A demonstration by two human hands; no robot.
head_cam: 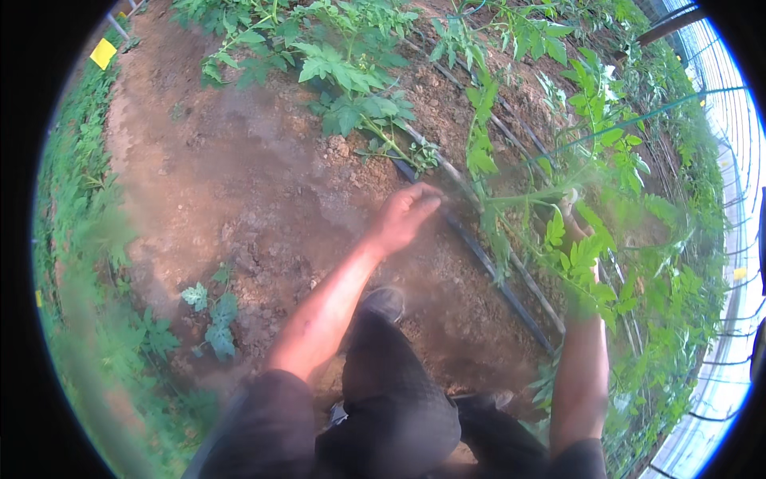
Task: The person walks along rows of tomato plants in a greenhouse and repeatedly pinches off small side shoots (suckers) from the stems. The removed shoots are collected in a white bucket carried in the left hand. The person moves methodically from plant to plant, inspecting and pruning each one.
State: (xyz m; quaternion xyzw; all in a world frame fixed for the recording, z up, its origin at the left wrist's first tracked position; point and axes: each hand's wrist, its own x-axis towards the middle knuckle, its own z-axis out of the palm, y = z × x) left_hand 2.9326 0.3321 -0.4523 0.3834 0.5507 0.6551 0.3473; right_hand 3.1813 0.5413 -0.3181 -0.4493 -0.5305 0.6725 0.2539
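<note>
Over the bare soil, my left hand [408, 217] has its fingers curled against the thumb, and nothing shows between them. To the right, my right hand [573, 224] is at a green tomato stem [526, 196] and seems to grip its end; leaves cover part of the fingers. A small whitish object [573, 195] shows at those fingertips, too blurred to name. Compound leaves [577, 254] of the tomato plant hang in front of my right wrist. A green twine [622, 124] runs past above this hand, slanting up to the right.
A black drip hose [497, 272] and a pale pole-like line [535, 293] cross the soil [239, 179] diagonally. Tomato plants [353, 72] grow ahead. Dense rows flank both sides. A small leafy plant [220, 317] stands left of my shoe [385, 302]. Greenhouse sheeting [733, 197] curves at right.
</note>
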